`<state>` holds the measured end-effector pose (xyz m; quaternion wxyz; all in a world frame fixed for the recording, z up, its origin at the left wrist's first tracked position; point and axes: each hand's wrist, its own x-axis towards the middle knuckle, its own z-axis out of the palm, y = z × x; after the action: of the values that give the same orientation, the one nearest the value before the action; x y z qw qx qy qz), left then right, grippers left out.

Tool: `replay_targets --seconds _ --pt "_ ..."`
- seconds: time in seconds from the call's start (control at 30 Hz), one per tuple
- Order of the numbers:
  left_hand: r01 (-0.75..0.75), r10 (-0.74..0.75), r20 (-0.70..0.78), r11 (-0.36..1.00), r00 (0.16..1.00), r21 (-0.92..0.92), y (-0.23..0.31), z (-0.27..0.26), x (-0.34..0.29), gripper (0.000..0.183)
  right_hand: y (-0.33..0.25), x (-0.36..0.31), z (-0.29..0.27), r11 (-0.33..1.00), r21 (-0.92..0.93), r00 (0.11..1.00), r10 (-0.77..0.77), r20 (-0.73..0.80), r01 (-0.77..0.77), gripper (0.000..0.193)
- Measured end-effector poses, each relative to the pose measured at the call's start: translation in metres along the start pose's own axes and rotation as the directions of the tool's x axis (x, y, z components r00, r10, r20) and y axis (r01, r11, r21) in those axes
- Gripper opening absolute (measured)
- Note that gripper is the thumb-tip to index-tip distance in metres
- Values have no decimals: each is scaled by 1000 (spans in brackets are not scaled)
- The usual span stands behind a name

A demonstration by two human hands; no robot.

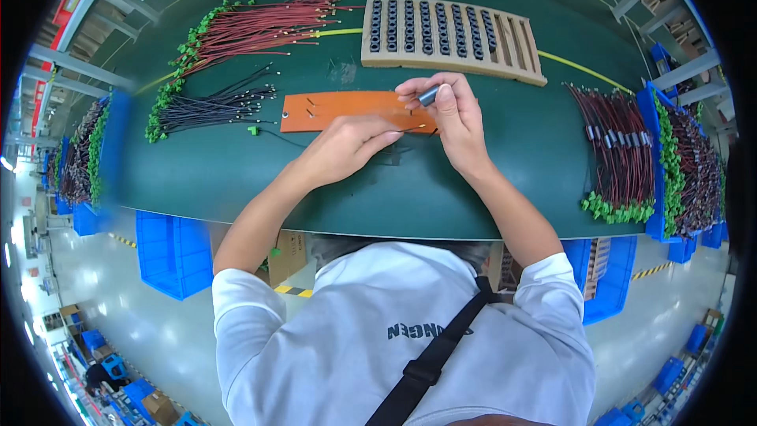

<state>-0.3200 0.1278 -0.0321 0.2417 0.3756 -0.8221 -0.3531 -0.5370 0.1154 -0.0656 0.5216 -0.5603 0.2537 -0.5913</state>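
Note:
My left hand (347, 146) is closed, thumb against fingers, on a black wire. The wire trails left to a small green connector (253, 130) on the table, and a yellowish metal tip (423, 126) shows just past the fingertips. Between thumb and fingers, my right hand (460, 114) grips a dark grey cylinder, which looks like a ferrite core (428, 96). Both hands are over an orange board (339, 108) with several thin upright pins. The core and the wire tip are apart.
Behind the board lies a wooden tray (453, 63) with rows of dark cores. Red wires (260, 24) and black wires (217, 106) with green connectors lie at left. Wires carrying grey cores (619, 138) lie at right, beside a blue bin (658, 173). The green table's (378, 209) near edge is before me.

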Motion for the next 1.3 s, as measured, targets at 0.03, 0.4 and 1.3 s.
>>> replay_targets --seconds 0.03,0.4,1.3 --pt "-3 5 28 998 1000 -55 0 -1 4 24 -2 0 6 999 40 999 9 -41 -8 28" --pt "-192 193 79 981 978 -22 -18 -2 12 24 -14 4 17 951 304 964 135 -227 -62 30" --pt "364 -193 364 792 911 -490 -9 -9 33 28 -6 4 9 996 3 956 82 -283 -84 30"
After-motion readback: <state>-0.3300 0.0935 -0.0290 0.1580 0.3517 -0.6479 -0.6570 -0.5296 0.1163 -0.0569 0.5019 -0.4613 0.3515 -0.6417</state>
